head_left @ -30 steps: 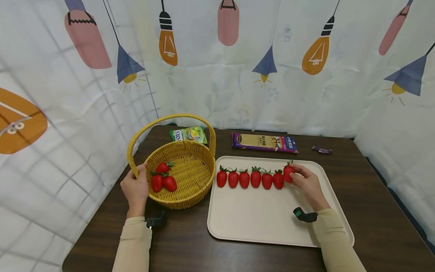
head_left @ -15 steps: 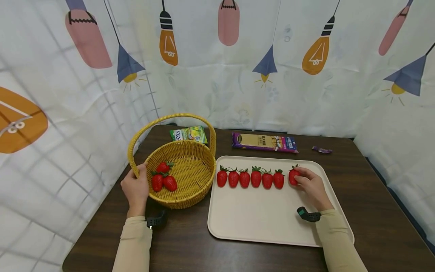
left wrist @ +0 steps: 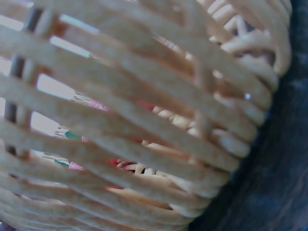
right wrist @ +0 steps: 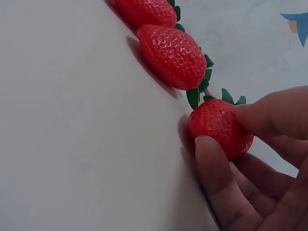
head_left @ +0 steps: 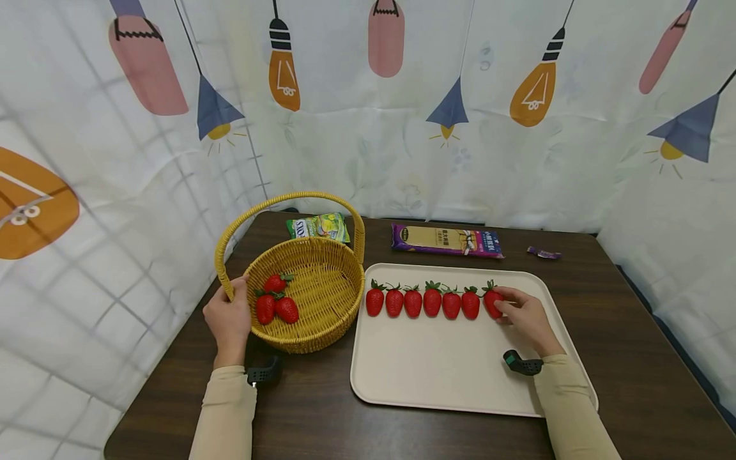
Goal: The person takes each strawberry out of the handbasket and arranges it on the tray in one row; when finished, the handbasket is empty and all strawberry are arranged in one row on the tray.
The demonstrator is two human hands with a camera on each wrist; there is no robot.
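My left hand (head_left: 229, 318) grips the yellow wicker basket (head_left: 322, 342) at its left side, where the tall handle meets the rim. Inside the basket lie 3 red strawberries (head_left: 287, 310) with green leaves. At the right end of a row of strawberries (head_left: 432, 301) on the cream tray (head_left: 425, 377), my right hand (head_left: 526, 319) pinches one strawberry (right wrist: 219, 122) between thumb and fingers. That strawberry leans slightly, leaves up and to the left, close beside its neighbour (right wrist: 175, 57). In the left wrist view the woven wall (left wrist: 144, 106) fills most of the picture and hides the hand.
Behind the basket lies a green snack bag (head_left: 319, 227). A long purple and gold packet (head_left: 447, 241) lies behind the tray, with a small purple wrapped piece (head_left: 544, 253) to its right. A patterned curtain (head_left: 356, 147) hangs behind the dark wooden table (head_left: 322, 409).
My right hand moved the strawberry rightward, away from the row, then slightly back left beside it, and it now tilts. The left hand and basket have stayed in place.
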